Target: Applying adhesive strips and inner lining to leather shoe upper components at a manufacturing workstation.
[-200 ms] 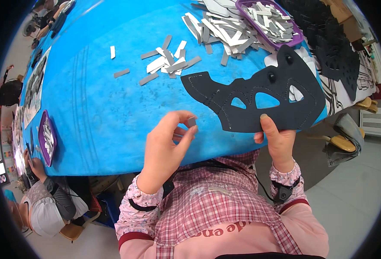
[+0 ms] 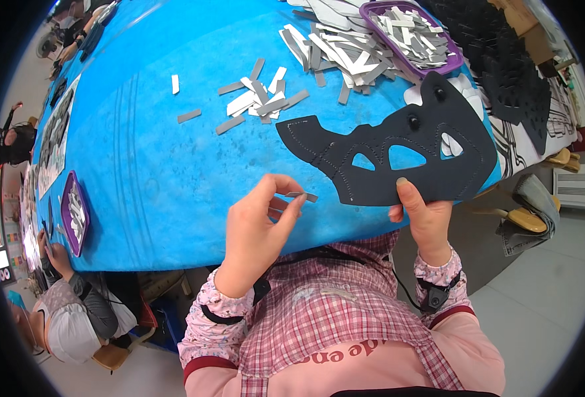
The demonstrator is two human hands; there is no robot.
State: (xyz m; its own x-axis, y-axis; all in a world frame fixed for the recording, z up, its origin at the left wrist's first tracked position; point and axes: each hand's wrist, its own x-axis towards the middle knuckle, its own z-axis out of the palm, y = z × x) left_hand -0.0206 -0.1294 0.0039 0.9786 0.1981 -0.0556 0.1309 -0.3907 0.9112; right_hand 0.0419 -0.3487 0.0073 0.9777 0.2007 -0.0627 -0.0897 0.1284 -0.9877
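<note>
Bright, even light falls on the blue counter [image 2: 173, 172] with only soft shadows; the middle looks sharp, while straight edges bend and detail softens toward the black rim.

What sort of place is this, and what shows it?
Probably a craft workshop: the right hand holds a cut-out black panel, strips fill a purple tray, and a co-worker sits by the blue table.
</note>
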